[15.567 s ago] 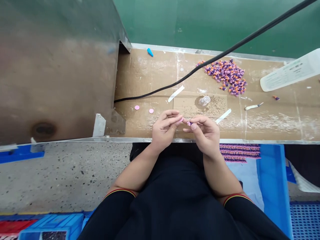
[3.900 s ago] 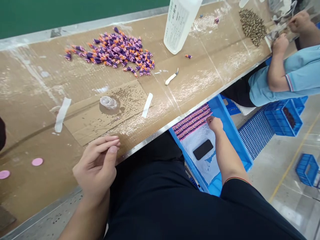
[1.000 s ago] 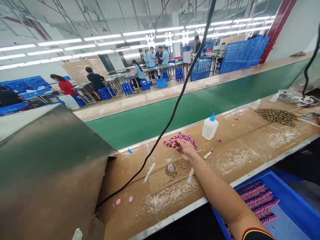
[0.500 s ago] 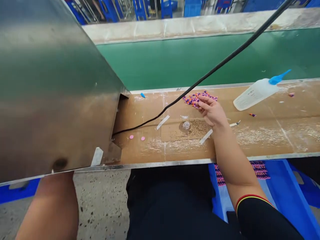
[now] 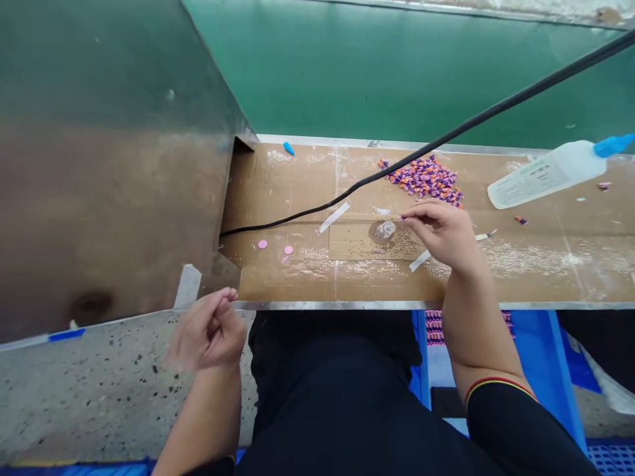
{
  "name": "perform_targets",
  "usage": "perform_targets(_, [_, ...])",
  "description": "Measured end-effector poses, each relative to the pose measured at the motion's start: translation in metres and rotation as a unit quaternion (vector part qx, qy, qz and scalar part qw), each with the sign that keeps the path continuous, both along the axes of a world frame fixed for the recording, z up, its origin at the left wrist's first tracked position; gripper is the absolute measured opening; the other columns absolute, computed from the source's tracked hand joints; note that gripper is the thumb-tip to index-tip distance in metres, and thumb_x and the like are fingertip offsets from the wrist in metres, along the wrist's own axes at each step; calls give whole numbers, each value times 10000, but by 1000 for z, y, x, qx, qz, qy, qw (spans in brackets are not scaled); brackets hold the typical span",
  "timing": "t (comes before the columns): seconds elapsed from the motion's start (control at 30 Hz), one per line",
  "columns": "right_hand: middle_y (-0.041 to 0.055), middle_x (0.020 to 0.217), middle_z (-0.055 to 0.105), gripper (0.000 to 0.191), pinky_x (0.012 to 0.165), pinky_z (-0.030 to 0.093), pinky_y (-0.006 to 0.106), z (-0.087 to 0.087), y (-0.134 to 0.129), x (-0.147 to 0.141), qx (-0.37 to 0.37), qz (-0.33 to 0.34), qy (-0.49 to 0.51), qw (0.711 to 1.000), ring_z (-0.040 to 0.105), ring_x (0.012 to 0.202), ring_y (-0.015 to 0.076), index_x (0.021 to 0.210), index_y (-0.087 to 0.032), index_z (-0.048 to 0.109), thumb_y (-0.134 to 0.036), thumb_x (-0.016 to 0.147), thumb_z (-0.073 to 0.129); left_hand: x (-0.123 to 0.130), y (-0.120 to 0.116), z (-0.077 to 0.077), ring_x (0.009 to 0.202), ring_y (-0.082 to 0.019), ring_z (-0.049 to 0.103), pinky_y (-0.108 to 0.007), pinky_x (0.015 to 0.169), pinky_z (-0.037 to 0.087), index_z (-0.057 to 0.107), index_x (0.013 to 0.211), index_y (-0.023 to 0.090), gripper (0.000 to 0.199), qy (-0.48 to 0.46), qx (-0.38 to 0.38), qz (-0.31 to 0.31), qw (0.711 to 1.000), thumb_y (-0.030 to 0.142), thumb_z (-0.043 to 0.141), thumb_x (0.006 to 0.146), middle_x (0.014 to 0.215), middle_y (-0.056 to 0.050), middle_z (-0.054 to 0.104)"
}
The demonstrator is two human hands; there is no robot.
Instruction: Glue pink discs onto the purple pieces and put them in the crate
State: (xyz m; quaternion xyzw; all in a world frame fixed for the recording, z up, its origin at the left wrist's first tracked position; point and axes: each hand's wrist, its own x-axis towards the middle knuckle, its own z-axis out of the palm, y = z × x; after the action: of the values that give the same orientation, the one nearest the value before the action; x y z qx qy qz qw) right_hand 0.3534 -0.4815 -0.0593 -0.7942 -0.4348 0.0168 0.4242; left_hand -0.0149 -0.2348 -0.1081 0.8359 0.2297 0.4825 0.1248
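My right hand (image 5: 439, 231) pinches a tiny purple piece between thumb and fingertips, just right of a small clear cup (image 5: 385, 230) on a taped cardboard patch (image 5: 347, 241). Behind that hand lies a pile of small purple, pink and orange pieces (image 5: 426, 178). My left hand (image 5: 213, 328) is closed in a pinch in front of the bench's edge, below the metal box; whatever its fingertips hold is too small to make out. Two pink discs (image 5: 262, 244) (image 5: 288, 250) lie flat on the cardboard between the box and the patch.
A large metal box (image 5: 119, 198) stands at left. One black cable (image 5: 367, 180) crosses over the bench. A white bottle with a blue nozzle (image 5: 546, 173) lies at right, near a thin brush-like tool (image 5: 485, 235). Below the bench is a blue tray (image 5: 540, 357) holding rows of pieces.
My left hand has come into view from beneath the metal box, its fingers pinched. My right hand has moved from the pile towards the clear cup with a tiny piece. The view has tilted down.
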Motion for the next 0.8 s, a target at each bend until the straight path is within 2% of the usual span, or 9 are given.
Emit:
perform_targets(0.03, [65, 965, 838, 145, 757, 644, 384, -6, 0, 0, 21, -25, 6, 999, 788, 887, 238, 964, -288, 848, -376, 983, 733, 2, -2, -1, 824, -205, 806, -398, 730, 679, 744, 1239, 320, 242, -2, 72, 3, 997, 170, 650, 1074, 947, -25, 816])
perform_targets(0.1, [58, 925, 826, 143, 760, 651, 396, -19, 0, 1, 55, -68, 28, 996, 792, 860, 237, 967, -276, 830, -396, 963, 753, 6, -5, 0, 835, -186, 813, -354, 706, 696, 735, 1197, 278, 200, -4, 130, -23, 991, 145, 663, 1067, 970, -34, 822])
perform_targets(0.3, [57, 900, 812, 178, 771, 666, 403, -40, 9, -3, 79, -113, 70, 988, 791, 821, 229, 987, -282, 813, -453, 937, 814, 26, -26, 1, 1006, -205, 840, -330, 873, 726, 764, 1180, 215, 155, 84, 91, -145, 982, 193, 657, 1071, 1085, -76, 822])
perform_targets(0.4, [70, 864, 804, 280, 747, 653, 397, -39, 16, -5, 109, -159, 93, 977, 776, 776, 230, 957, -278, 798, -551, 905, 827, 62, -33, 11, 1089, -226, 831, -364, 958, 710, 771, 1176, 203, 171, 87, 52, -203, 974, 173, 648, 1060, 1143, -97, 825])
perform_targets(0.5, [94, 809, 786, 347, 713, 624, 380, -37, 19, 0, 148, -201, 95, 964, 750, 722, 219, 947, -244, 781, -580, 870, 818, 115, -36, 37, 1303, -204, 756, -377, 1149, 615, 752, 1265, 141, 378, 188, -5, -275, 943, 225, 400, 1152, 1328, -134, 795])
perform_targets(0.57, [89, 778, 768, 371, 685, 601, 364, -38, 18, 6, 169, -222, 93, 956, 720, 681, 201, 952, -228, 772, -587, 859, 793, 154, -36, 59, 1300, -151, 739, -334, 1169, 571, 747, 1262, 150, 546, 238, -8, -306, 922, 309, 232, 1173, 1328, -85, 796])
perform_targets(0.63, [82, 773, 759, 383, 671, 588, 350, -41, 16, 11, 188, -237, 98, 948, 697, 665, 186, 959, -218, 768, -587, 857, 776, 191, -34, 80, 1146, -112, 767, -280, 1061, 598, 760, 1130, 174, 589, 185, 32, -306, 934, 369, 207, 1172, 1169, -38, 822])
perform_targets(0.73, [68, 788, 768, 384, 658, 591, 334, -44, 13, 13, 206, -241, 113, 942, 691, 664, 178, 983, -210, 774, -579, 880, 760, 237, -22, 104, 895, -107, 735, -258, 866, 623, 715, 923, 187, 480, -29, 109, -252, 961, 356, 341, 1172, 884, -36, 780])
perform_targets(0.8, [54, 787, 772, 387, 664, 615, 344, -41, 11, 16, 213, -231, 122, 942, 707, 661, 187, 997, -214, 782, -589, 910, 747, 255, -10, 117, 880, -118, 706, -285, 868, 628, 684, 909, 184, 444, -98, 98, -243, 960, 357, 378, 1181, 848, -54, 744])
